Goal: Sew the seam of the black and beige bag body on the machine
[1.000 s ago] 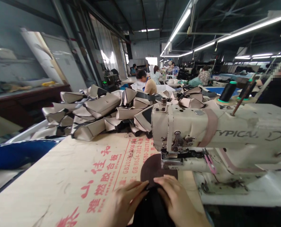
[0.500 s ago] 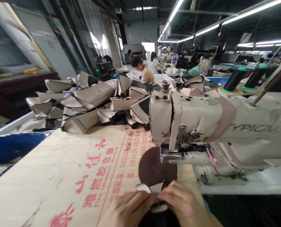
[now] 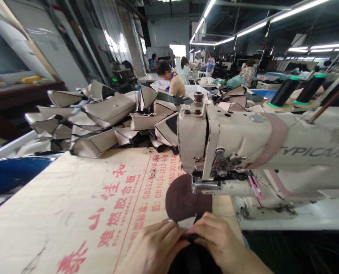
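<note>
Well, the surface here is a plywood board (image 3: 58,198) stamped with red Chinese lettering. A cream sewing machine (image 3: 232,140) marked TYPICAL stands at its right, with two black thread cones (image 3: 297,89) behind the machine head. Beyond the board lies a heap of beige bag panels (image 3: 101,118), and past that runs a long workshop (image 3: 166,34) under strip lights (image 3: 252,28), where a co-worker (image 3: 172,78) sits among other people at tables.

A dark brown round piece (image 3: 183,199) lies flat on the board, its far edge reaching under the machine's presser foot (image 3: 206,186). Just nearer, the left hand (image 3: 151,249) and right hand (image 3: 217,239) are curled closed side by side, gripping a black piece (image 3: 194,260) at its upper edge, and a pale scrap (image 3: 186,222) shows just beyond them. The black piece runs off the bottom of the frame, so its shape is cut off, and the fingers hide how it meets the round piece.
</note>
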Motion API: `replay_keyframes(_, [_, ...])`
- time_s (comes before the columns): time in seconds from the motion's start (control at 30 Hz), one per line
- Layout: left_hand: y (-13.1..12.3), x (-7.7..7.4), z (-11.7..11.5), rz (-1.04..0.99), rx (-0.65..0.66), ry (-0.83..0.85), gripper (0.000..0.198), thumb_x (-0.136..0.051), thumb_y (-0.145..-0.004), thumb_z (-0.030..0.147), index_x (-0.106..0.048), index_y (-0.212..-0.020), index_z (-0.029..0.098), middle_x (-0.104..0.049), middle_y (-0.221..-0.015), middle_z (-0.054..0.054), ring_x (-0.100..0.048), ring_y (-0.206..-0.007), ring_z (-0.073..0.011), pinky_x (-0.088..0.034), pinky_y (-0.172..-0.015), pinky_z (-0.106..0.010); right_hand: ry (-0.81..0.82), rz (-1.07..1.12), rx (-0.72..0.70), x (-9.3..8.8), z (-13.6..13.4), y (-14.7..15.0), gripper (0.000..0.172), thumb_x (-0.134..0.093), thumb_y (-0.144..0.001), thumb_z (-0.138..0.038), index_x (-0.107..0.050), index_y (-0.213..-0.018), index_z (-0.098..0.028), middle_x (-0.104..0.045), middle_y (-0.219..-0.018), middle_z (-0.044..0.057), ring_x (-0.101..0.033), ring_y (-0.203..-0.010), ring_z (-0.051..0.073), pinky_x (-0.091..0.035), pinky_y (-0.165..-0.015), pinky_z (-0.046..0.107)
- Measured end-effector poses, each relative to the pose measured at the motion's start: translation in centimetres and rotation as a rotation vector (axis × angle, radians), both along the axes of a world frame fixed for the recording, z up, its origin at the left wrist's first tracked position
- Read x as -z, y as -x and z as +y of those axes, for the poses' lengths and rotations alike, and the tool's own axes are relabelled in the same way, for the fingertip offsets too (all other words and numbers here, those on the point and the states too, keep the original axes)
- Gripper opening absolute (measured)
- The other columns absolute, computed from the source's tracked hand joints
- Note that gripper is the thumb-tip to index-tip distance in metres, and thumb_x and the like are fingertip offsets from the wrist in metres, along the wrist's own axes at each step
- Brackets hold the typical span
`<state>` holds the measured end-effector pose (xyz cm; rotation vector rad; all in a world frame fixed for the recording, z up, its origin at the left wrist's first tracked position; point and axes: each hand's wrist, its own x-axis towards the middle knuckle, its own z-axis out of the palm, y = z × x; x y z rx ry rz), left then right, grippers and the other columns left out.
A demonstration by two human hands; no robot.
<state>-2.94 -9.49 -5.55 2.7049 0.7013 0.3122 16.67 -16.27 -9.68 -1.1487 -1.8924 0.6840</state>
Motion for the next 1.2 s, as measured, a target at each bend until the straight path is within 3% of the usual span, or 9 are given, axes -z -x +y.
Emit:
replay_keyframes(0.17, [0.4,-0.7,-0.1,-0.022,-0.031,0.151,0.014,-0.043,-0.091,0.024,-0.057,-0.092,0.024,-0.065,-0.085,0.002,-0.062,-0.077,-0.0123,-0.046,-0.067,-0.020,-0.008,-0.022,-0.014,-0.5,0.2,0.1,0.018,-0.046,-0.091,-0.017,-0.058,-0.104,-0.019,-0.062,-0.091,0.003,-0.052,-0.084,0.015,-0.042,-0.074,0.026])
replay_keyframes(0.27, [0.6,-0.8,-0.2,-0.083,-0.141,0.246,0.010,-0.045,-0.090,0.024,-0.053,-0.096,0.024,-0.065,-0.083,0.003,-0.062,-0.076,-0.0108,-0.048,-0.068,-0.019,0.009,-0.012,-0.022,-0.7,0.4,0.2,0.016,-0.045,-0.093,-0.022,-0.059,-0.100,-0.019,-0.062,-0.089,0.003,-0.052,-0.083,0.015,-0.041,-0.073,0.026])
replay_keyframes(0.4, [0.6,-0.3,-0.2,-0.220,-0.253,0.287,0.022,-0.048,-0.088,0.023,-0.040,-0.109,0.023,-0.063,-0.077,0.005,-0.061,-0.069,-0.0096,-0.049,-0.065,-0.019,0.062,0.018,-0.003,-0.7,0.7,0.3,0.019,-0.043,-0.094,-0.027,-0.058,-0.086,-0.018,-0.059,-0.080,0.002,-0.051,-0.078,0.014,-0.039,-0.070,0.026])
replay_keyframes(0.5, [0.3,0.0,-0.1,-0.267,-0.184,0.249,0.008,-0.049,-0.088,0.022,-0.048,-0.096,0.023,-0.064,-0.077,0.004,-0.061,-0.069,-0.0092,-0.048,-0.064,-0.019,0.090,0.046,0.021,-0.5,0.9,0.3,0.023,-0.044,-0.094,-0.031,-0.056,-0.080,-0.018,-0.057,-0.076,0.001,-0.051,-0.076,0.013,-0.038,-0.068,0.026])
replay_keyframes(0.57, [0.0,0.1,0.1,-0.261,-0.115,0.233,0.009,-0.048,-0.089,0.020,-0.055,-0.093,0.023,-0.065,-0.082,0.003,-0.062,-0.073,-0.0092,-0.048,-0.067,-0.018,0.092,0.059,0.044,-0.4,1.0,0.2,0.025,-0.044,-0.094,-0.032,-0.054,-0.076,-0.018,-0.056,-0.073,0.000,-0.050,-0.073,0.013,-0.037,-0.066,0.025])
replay_keyframes(0.67, [0.1,0.4,0.3,-0.245,-0.088,0.184,0.020,-0.047,-0.090,0.017,-0.058,-0.104,0.026,-0.067,-0.088,0.002,-0.063,-0.079,-0.0094,-0.048,-0.072,-0.019,0.096,0.064,0.060,-0.2,1.1,0.2,0.023,-0.045,-0.093,-0.031,-0.054,-0.077,-0.018,-0.055,-0.074,0.000,-0.050,-0.074,0.013,-0.038,-0.067,0.024])
replay_keyframes(0.87, [1.4,1.4,0.6,-0.140,0.008,-0.010,0.042,-0.042,-0.091,0.013,-0.044,-0.131,0.026,-0.065,-0.089,-0.002,-0.062,-0.078,-0.0106,-0.051,-0.071,-0.018,0.037,-0.015,0.040,-0.4,1.3,0.5,0.020,-0.046,-0.092,-0.026,-0.055,-0.076,-0.018,-0.057,-0.077,0.001,-0.051,-0.076,0.013,-0.041,-0.074,0.026])
replay_keyframes(1.1, [1.0,1.1,1.1,-0.136,-0.018,0.137,0.024,-0.041,-0.091,0.017,-0.057,-0.108,0.022,-0.063,-0.087,-0.002,-0.061,-0.080,-0.0114,-0.052,-0.071,-0.018,-0.098,-0.127,0.064,-0.4,1.7,1.0,0.018,-0.048,-0.091,-0.023,-0.054,-0.074,-0.018,-0.058,-0.074,0.002,-0.052,-0.071,0.014,-0.041,-0.064,0.025])
replay_keyframes(1.2, [0.9,0.8,1.2,-0.104,-0.029,0.161,0.021,-0.039,-0.091,0.016,-0.058,-0.099,0.021,-0.061,-0.085,-0.001,-0.060,-0.077,-0.0113,-0.050,-0.068,-0.019,-0.159,-0.131,0.182,-0.1,1.4,1.3,0.011,-0.053,-0.089,-0.024,-0.055,-0.079,-0.019,-0.058,-0.076,0.001,-0.053,-0.073,0.014,-0.042,-0.065,0.025])
